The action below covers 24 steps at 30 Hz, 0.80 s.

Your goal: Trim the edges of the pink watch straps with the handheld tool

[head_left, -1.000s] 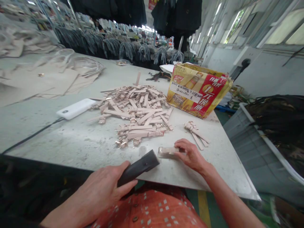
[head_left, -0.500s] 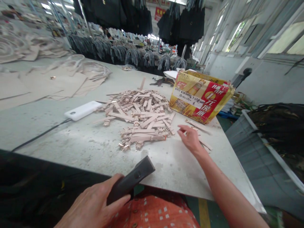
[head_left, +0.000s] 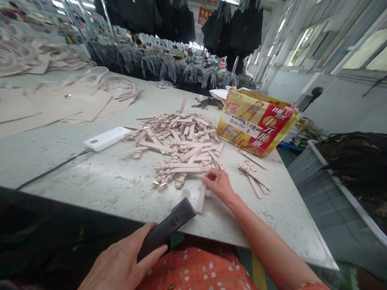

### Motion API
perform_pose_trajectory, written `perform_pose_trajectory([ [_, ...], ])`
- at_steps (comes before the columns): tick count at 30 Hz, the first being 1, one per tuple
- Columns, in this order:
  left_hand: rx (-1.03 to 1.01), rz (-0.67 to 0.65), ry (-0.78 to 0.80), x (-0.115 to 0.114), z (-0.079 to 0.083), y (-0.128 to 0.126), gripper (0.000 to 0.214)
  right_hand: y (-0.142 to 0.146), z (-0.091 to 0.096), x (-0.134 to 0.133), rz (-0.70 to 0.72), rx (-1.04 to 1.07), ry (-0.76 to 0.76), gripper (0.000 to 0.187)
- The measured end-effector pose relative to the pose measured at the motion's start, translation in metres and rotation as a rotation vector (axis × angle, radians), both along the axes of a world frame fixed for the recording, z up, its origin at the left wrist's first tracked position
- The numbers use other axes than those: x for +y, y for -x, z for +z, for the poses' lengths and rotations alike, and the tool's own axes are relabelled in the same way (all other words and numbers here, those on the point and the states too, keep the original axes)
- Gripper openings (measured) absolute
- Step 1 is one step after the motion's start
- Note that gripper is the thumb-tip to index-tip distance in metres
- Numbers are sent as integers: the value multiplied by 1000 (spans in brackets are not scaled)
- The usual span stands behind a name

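Note:
My left hand is closed round the handle of a black hammer-like tool, whose head reaches over the table's near edge. My right hand pinches a pale pink strap that hangs down from its fingers to the table, just in front of a big pile of pink straps with gold buckles. A small bunch of straps lies to the right of that hand.
A yellow and red cardboard box stands at the back right of the grey table. A white power bank with a dark cable lies left of the pile. Flat beige pieces lie far left. A grey bin stands to the right.
My right hand put a strap on the small bunch at the right, then came back left and picked a strap from the near edge of the pile. The tool stayed low.

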State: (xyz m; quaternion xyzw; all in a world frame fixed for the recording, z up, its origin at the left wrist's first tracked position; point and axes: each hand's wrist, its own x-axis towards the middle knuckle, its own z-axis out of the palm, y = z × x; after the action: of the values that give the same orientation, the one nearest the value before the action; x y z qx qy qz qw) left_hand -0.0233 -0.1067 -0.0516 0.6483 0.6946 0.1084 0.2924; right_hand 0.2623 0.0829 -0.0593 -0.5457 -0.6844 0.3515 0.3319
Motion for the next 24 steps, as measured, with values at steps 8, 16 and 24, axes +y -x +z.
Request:
perform_pose_trajectory([
  [8, -37, 4, -7, 1, 6, -3, 46, -49, 9, -31, 228, 493, 368, 41],
  [16, 61, 3, 34, 3, 25, -13, 50, -48, -11, -51, 283, 13, 216, 20],
  [24, 122, -83, 43, 15, 36, -13, 51, -51, -24, -63, 281, -146, -99, 28],
])
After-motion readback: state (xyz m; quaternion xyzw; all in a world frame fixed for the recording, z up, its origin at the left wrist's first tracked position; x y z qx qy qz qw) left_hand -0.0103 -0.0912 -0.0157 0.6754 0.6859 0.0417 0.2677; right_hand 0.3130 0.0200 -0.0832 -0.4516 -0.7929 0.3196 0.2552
